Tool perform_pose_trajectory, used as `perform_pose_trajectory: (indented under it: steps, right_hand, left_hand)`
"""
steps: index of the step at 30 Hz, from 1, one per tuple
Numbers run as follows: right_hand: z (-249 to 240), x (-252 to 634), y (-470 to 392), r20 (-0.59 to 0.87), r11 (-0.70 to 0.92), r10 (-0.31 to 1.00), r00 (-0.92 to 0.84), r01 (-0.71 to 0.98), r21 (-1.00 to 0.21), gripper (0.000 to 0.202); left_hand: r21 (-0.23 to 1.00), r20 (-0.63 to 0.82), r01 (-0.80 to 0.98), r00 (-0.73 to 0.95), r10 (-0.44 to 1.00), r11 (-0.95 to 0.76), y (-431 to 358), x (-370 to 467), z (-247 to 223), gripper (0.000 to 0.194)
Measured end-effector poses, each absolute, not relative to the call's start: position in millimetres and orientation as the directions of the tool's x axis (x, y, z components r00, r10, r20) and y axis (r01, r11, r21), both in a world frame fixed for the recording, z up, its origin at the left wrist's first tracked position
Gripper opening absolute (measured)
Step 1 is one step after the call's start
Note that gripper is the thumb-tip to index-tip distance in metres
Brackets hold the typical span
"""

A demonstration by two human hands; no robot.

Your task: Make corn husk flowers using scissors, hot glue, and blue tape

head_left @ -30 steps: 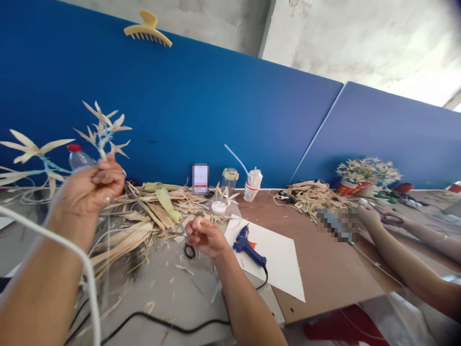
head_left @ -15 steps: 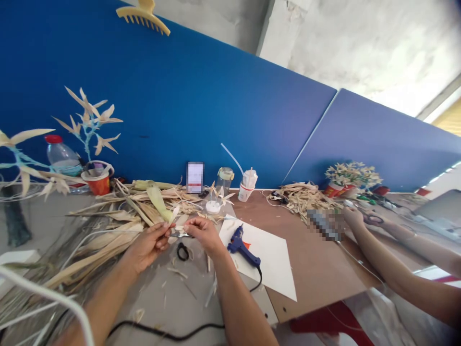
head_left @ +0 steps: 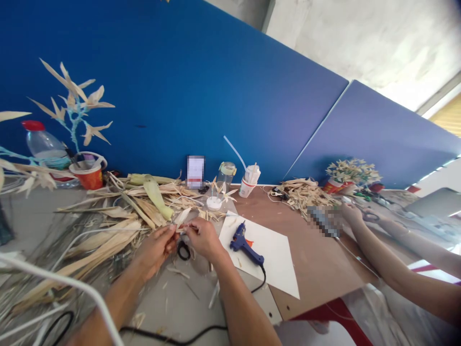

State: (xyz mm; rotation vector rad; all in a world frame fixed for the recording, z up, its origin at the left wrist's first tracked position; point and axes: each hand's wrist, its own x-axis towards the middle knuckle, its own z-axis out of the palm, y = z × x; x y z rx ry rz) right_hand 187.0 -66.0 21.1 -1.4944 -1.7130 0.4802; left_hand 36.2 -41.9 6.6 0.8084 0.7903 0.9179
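My left hand point(head_left: 158, 247) is closed, its fingertips pinching a small pale husk piece point(head_left: 182, 217) that sticks up between the hands. Close beside it, my right hand point(head_left: 204, 236) is also closed, with thumb and forefinger at the lower end of the same piece. The fingertips of both hands nearly meet. A black ring-shaped roll point(head_left: 183, 251) lies on the table just below them. Dried husks point(head_left: 108, 240) are heaped to the left. To the right, a blue glue gun point(head_left: 247, 244) rests on a white sheet point(head_left: 277, 259).
A red cup point(head_left: 90, 177) with a husk-flower branch and a bottle point(head_left: 45, 146) stand at the left. A phone point(head_left: 195, 172), a jar point(head_left: 226, 175) and a white cup point(head_left: 247, 187) line the blue partition. Another person's hands point(head_left: 355, 216) are at the right. A black cable crosses the front.
My hands have come closer together, and the husk piece now stands more upright between them. The view has shifted slightly, cutting off most of the yellow clip at the top.
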Motion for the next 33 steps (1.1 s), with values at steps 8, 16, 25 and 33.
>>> perform_pose_trajectory:
  steps: [8,16,25,33]
  right_hand:
    - [18.1,187.8,-65.9,0.452,0.384,0.891,-0.038,0.594,-0.707,0.019]
    - [17.0,189.1,-60.9,0.382,0.292,0.892,0.244,0.336,-0.896,0.041]
    - [2.5,165.0,-59.3,-0.029,-0.01,0.986,0.163,-0.114,-0.993,0.021]
    - [3.5,170.5,-56.0,-0.013,0.023,0.955,0.296,-0.117,-0.993,0.022]
  left_hand:
    - [0.751,-0.314,-0.449,0.402,0.86,0.484,-39.9,31.4,10.2,0.022]
    - [0.808,-0.277,-0.43,0.325,0.904,0.402,-41.0,34.0,12.3,0.028]
    - [0.967,-0.143,-0.189,0.144,0.979,0.169,-43.4,39.2,6.1,0.029]
    - [0.838,-0.23,-0.429,0.284,0.931,0.337,-44.5,36.4,12.3,0.03]
